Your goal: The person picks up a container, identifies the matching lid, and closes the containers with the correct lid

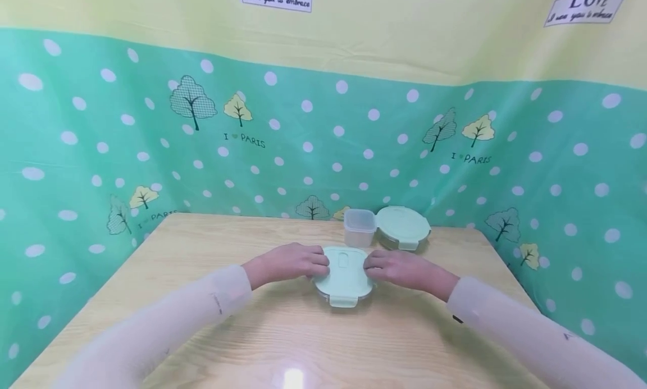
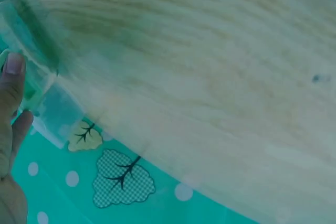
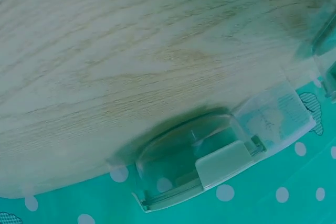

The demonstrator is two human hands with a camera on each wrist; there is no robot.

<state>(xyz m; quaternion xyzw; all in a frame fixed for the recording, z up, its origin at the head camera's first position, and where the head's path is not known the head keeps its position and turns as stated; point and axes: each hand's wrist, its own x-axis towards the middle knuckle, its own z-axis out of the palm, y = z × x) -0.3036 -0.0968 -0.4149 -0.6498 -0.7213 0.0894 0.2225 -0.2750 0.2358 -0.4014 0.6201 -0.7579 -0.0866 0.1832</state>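
A glass food container (image 1: pixel 343 277) with a pale mint-green snap lid sits on the table between both hands; its front latch (image 1: pixel 343 301) faces me. My left hand (image 1: pixel 289 264) grips the lid's left edge with curled fingers. In the left wrist view, the thumb and a finger of the left hand (image 2: pixel 11 124) lie at the container's side (image 2: pixel 23 30). Opposite it, my right hand (image 1: pixel 404 271) holds the lid's right edge, fingers bent over the rim. The right wrist view shows only a bit of this container (image 3: pixel 328 43) at its right border, and no hand.
Behind stands a small clear plastic box (image 1: pixel 359 229), beside a larger round glass container (image 1: pixel 402 226) with a mint-green lid. Both are near the back edge of the wooden table (image 1: pixel 242 232). A green and yellow printed curtain (image 1: pixel 283 114) hangs behind the table.
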